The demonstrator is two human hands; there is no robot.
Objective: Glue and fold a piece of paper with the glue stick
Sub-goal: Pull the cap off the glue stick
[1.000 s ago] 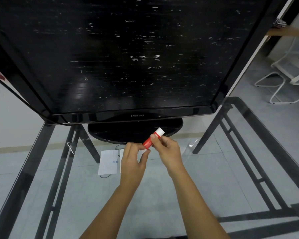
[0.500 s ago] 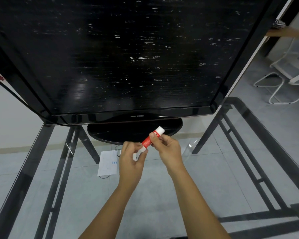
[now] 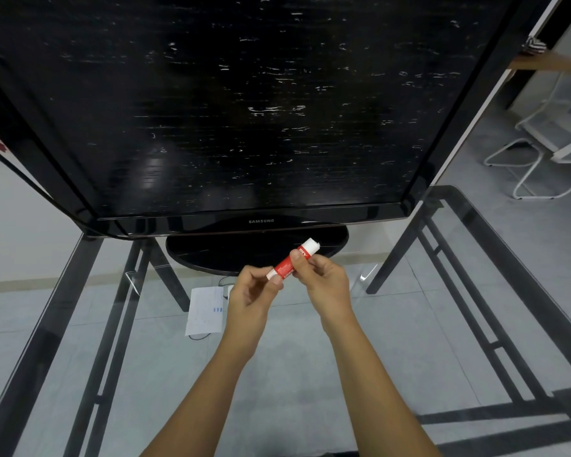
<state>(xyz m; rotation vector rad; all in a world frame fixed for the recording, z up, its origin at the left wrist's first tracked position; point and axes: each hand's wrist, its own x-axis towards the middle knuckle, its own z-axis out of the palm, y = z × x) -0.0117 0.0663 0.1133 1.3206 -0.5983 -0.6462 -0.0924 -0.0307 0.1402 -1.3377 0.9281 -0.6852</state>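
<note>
Glass table (image 3: 310,390) under paper (image 3: 205,310), monitor (image 3: 244,110).

The brand name "SAMSUNG" stands in pale capitals on the lower bezel of the black monitor (image 3: 261,127), at centre frame. White lettering on the red glue stick (image 3: 292,260) is too small to read.

Red-and-white plastic glue stick (image 3: 292,261) sat between both hands, above glass-topped table (image 3: 310,374); folded white paper sheet (image 3: 205,310) lay left, black flat-screen monitor (image 3: 244,110) behind.

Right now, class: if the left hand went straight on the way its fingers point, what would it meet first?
The left hand would meet the glue stick held by the right hand; its fingertips look practically at the stick's lower end.
</note>
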